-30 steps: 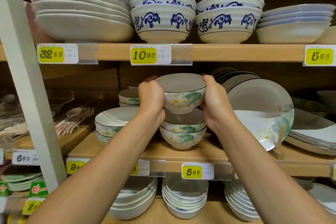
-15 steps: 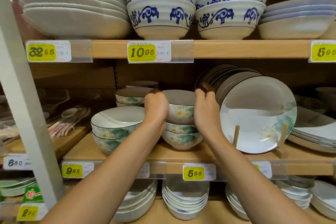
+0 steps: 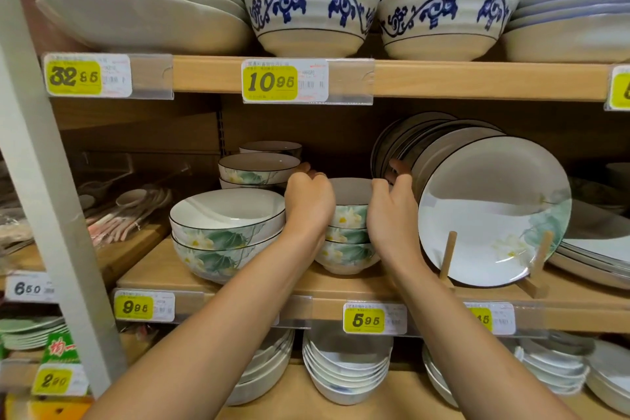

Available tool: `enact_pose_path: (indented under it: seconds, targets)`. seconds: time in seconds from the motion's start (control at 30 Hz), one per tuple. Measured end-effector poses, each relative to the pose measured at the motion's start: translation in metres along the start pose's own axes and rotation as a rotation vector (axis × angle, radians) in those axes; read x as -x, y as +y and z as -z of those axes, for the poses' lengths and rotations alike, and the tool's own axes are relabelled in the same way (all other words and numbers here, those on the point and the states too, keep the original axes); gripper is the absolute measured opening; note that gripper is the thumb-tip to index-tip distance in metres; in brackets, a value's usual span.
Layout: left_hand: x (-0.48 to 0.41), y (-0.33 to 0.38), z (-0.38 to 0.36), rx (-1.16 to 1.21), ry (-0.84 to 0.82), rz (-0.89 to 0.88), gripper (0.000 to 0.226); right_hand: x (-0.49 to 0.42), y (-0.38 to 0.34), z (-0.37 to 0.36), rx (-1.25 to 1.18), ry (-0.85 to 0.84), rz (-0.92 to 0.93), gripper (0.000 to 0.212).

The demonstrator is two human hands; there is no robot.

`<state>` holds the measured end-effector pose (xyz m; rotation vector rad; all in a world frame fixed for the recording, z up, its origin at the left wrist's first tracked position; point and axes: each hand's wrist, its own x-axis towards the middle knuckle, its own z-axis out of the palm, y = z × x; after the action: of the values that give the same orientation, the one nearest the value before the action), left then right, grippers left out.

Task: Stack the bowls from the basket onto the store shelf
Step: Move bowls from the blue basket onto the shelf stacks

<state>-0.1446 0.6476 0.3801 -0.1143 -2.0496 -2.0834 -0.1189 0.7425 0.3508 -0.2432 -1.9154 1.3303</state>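
1. Two bare forearms reach up and forward from the bottom edge and converge on the middle level of the light wooden shelf (image 3: pixel 218 280). A yellow price label marked 5.95 (image 3: pixel 366 320) sits on its front lip between them.
2. The left hand (image 3: pixel 308 204) is seen from the back, wrist straight. Its fingers curl over the left rim of a small white ceramic lotus-patterned bowl (image 3: pixel 349 216) and hold it.
3. The right hand (image 3: pixel 392 215) mirrors it on the bowl's right side, thumb at the near rim and fingers bent round the wall. The fingertips seem to rest on the far rim, though the hand itself hides them.
4. The held bowl sits nested on top of a stack of matching small bowls (image 3: pixel 344 249), which stands on the shelf board.
5. Just left of the stack are two larger lotus bowls (image 3: pixel 226 215), nested. Just right, a white lotus plate (image 3: pixel 491 215) leans upright in a wooden stand, with more plates behind it.
6. Farther back on the left, more small dark-rimmed bowls (image 3: pixel 257 169) stand stacked.
7. On the level above stand blue-and-white scroll-patterned bowls (image 3: pixel 312 7).
8. A second ago the bowl was held high above the stack, its whole flowered side showing. It has since come down into the stack, and only a band of its wall shows between the hands. Both hands have dropped with it and moved closer together.
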Motion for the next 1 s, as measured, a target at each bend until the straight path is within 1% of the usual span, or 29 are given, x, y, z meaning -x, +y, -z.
enact_pose_path:
  seconds: [0.17, 0.27, 0.37, 0.43, 0.53, 0.63, 1.0]
  targets:
    - [-0.002, -0.003, -0.002, -0.051, 0.031, -0.088, 0.042, -0.003, 0.002, 0.003, 0.004, -0.064, -0.062, 0.011]
    - [-0.004, -0.006, -0.003, -0.097, 0.032, -0.127, 0.041, -0.004, 0.004, 0.004, -0.001, -0.084, -0.067, 0.011]
    - [-0.006, -0.008, -0.003, -0.153, 0.026, -0.153, 0.041, -0.004, 0.004, 0.003, 0.009, -0.089, -0.072, 0.025]
    - [-0.007, -0.009, -0.003, -0.168, 0.028, -0.160, 0.040, -0.003, 0.004, 0.003, 0.006, -0.088, -0.067, 0.029]
    - [-0.008, -0.012, -0.002, -0.176, 0.027, -0.167, 0.040, -0.002, 0.006, 0.002, 0.037, -0.065, -0.016, 0.027]
    - [-0.008, -0.013, -0.001, -0.163, 0.026, -0.163, 0.040, -0.002, 0.006, 0.001, 0.078, -0.052, 0.032, 0.029]
    - [-0.007, -0.006, -0.002, -0.206, 0.073, -0.157, 0.029, -0.007, 0.008, 0.002, 0.060, -0.110, -0.031, 0.036]
